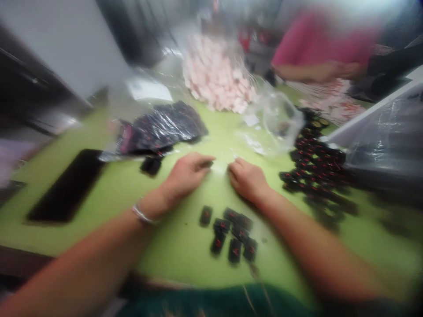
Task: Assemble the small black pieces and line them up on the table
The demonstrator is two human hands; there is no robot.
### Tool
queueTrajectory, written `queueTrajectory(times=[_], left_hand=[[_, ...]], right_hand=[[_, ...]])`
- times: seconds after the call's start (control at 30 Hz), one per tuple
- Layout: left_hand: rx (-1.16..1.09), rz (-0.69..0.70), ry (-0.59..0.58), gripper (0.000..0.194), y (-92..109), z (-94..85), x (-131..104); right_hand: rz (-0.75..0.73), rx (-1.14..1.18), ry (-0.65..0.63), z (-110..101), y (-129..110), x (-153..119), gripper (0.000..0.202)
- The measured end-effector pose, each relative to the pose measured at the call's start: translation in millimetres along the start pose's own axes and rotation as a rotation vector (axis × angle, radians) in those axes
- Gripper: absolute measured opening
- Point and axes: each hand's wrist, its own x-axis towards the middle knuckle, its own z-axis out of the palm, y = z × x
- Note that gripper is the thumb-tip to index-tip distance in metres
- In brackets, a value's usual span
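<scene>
My left hand (190, 173) rests over the green table (178, 242), its fingers closed around a small dark thing that is too blurred to name. Across a narrow gap is my right hand (248, 178), its fingers curled in near small white bits; what they hold, if anything, is hidden. Between my forearms, nearer my body, lie several small black pieces (235, 251) with red marks. Behind my left hand sits a clear bag of dark pieces (172, 125), with loose black pieces (151, 165) at its front edge.
A large bag of pale pink pieces (218, 75) stands at the back, beside an open clear bag (279, 119). Many black pieces (317, 165) are heaped at the right. A dark flat slab (69, 185) lies left. A person in pink (320, 44) is across the table.
</scene>
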Motion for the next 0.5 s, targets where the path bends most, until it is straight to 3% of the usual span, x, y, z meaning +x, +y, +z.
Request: queueTrajectory(times=[0.1,0.17,0.37,0.5], left_hand=[[-0.498,-0.288,-0.116,0.043,6,0.0,-3],[-0.73,-0.389,-0.169,0.048,8,0.3,-5],[-0.954,-0.434,-0.313,0.045,3,6.7,-11],[-0.976,-0.373,-0.367,0.041,0,10.9,-12]], right_hand=[[-0.007,-0.01,-0.006,0,1,0,0.023],[-0.008,0.023,0.029,1,1,0,0.02],[-0.052,0.405,0.373,-8,-7,-9,0.013],[-0.122,0.495,0.405,-12,-13,-15,0.011]])
